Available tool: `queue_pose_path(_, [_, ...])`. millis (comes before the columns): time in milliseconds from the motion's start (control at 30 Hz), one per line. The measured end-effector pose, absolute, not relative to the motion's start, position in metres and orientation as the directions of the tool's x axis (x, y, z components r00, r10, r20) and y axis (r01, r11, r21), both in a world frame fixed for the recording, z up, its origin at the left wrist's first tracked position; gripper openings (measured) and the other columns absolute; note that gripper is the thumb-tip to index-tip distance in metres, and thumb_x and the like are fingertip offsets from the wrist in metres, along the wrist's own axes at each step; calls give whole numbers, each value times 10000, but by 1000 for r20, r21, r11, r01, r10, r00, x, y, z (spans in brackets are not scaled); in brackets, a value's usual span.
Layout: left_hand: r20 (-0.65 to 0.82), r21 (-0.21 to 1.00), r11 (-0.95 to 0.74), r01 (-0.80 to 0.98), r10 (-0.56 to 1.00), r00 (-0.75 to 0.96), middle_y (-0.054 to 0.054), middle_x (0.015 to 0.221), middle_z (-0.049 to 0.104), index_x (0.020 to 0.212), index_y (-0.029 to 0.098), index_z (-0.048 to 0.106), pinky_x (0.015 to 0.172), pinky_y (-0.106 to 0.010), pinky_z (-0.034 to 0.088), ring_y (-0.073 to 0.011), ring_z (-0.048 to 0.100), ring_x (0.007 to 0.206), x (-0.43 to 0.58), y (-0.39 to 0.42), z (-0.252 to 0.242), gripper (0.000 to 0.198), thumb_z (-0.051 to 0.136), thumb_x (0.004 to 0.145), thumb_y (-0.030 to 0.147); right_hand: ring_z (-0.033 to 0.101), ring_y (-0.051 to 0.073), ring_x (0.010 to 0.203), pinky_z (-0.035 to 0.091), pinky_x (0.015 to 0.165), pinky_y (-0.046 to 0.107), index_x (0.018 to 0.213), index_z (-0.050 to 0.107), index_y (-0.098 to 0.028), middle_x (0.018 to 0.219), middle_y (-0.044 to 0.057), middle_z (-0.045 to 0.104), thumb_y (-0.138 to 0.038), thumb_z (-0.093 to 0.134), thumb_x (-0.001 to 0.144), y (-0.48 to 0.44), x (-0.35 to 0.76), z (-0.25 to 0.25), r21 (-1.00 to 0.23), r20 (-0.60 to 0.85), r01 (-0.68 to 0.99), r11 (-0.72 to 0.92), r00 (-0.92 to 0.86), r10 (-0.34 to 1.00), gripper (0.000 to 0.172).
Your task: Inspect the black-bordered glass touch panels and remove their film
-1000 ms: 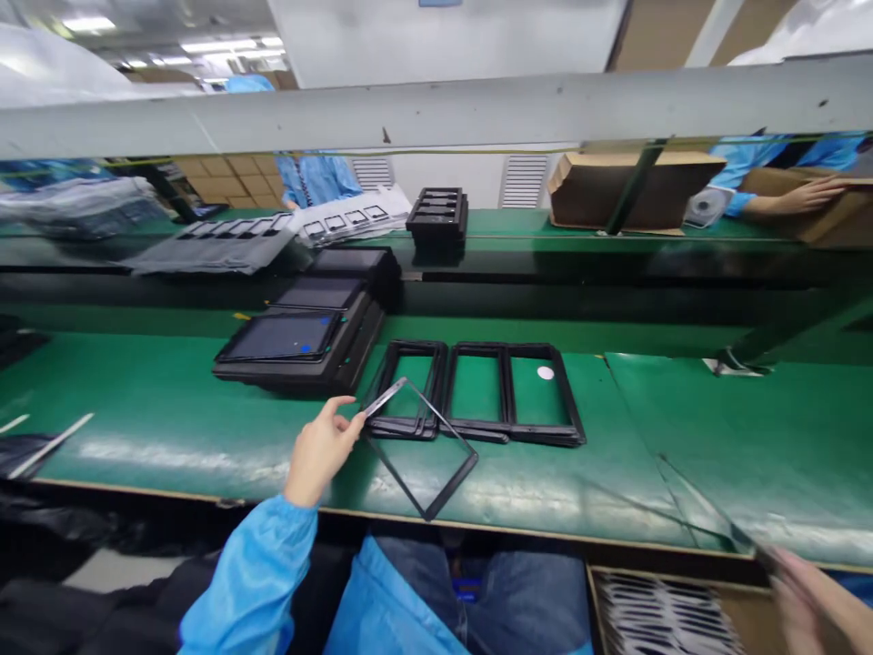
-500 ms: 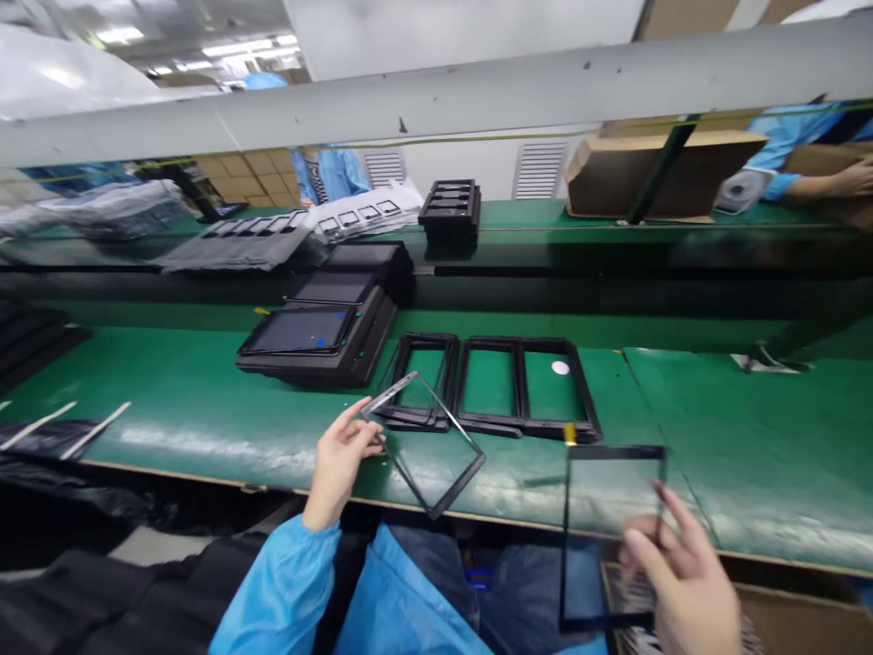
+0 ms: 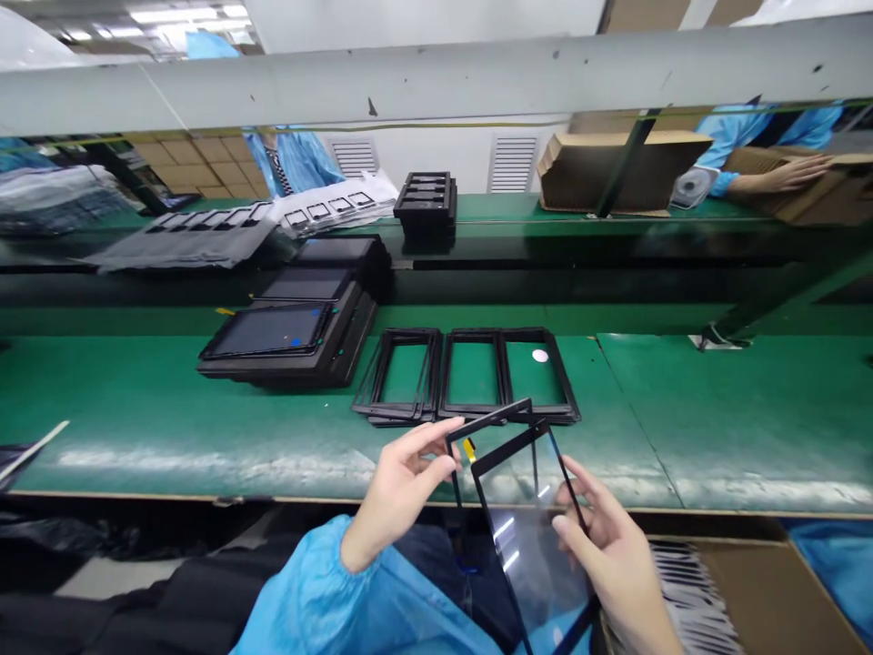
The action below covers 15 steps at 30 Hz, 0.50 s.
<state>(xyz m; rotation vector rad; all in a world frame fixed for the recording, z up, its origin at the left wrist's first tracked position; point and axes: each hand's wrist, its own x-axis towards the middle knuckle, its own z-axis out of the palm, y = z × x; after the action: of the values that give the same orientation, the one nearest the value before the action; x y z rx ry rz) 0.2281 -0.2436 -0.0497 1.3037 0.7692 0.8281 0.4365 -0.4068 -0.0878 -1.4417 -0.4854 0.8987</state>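
My left hand (image 3: 402, 491) grips the top corner of a black-edged glass touch panel (image 3: 488, 420), lifted above the green mat. My right hand (image 3: 615, 566) holds a second black-edged glass panel (image 3: 532, 564) by its side edge, tilted up towards me. The two panels overlap, and I cannot tell whether they touch. A small yellow flex tab (image 3: 469, 448) shows near my left fingertips. Just beyond both hands lie black plastic frames (image 3: 402, 377) on the mat.
A stack of black trays with a dark screen (image 3: 265, 332) sits left on the green bench (image 3: 716, 409). Below right, a cardboard box (image 3: 750, 582) holds several panels. A shelf above carries trays and a box; a co-worker's hand (image 3: 784, 173) rests far right.
My left hand has lifted its panel off the mat and moved right. My right hand has brought its panel in, so the two panels now overlap in front of me.
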Motion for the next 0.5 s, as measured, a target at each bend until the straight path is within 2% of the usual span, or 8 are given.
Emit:
queue_pose_path(233, [12,999,6,-33,854,521,-54,1010,743,1271,306,816,760,-250,629,-169,691,848,231,-251,-48,389,766,899,204,546,112,561,453,449,226,1393,700,-259,928,15,667,-459,909,779,-406,434,-88,-969,-222,-224,-101,624,749,679])
queue_pose_path(367, [-25,995,70,-70,860,510,-54,1034,768,1267,314,817,770,-250,635,-166,701,847,232,-255,-50,424,783,867,178,566,117,601,500,503,229,1403,689,-269,952,13,674,-461,894,804,-405,428,-87,-976,-197,-200,-84,649,735,661])
queue_pose_path(500, [-68,977,160,-143,863,501,-62,939,771,1233,280,834,669,-234,631,-169,679,795,237,-255,-54,424,849,815,214,618,141,697,535,579,230,1455,639,-260,989,26,689,-448,862,850,-406,424,-93,-985,-164,-150,-84,667,727,672])
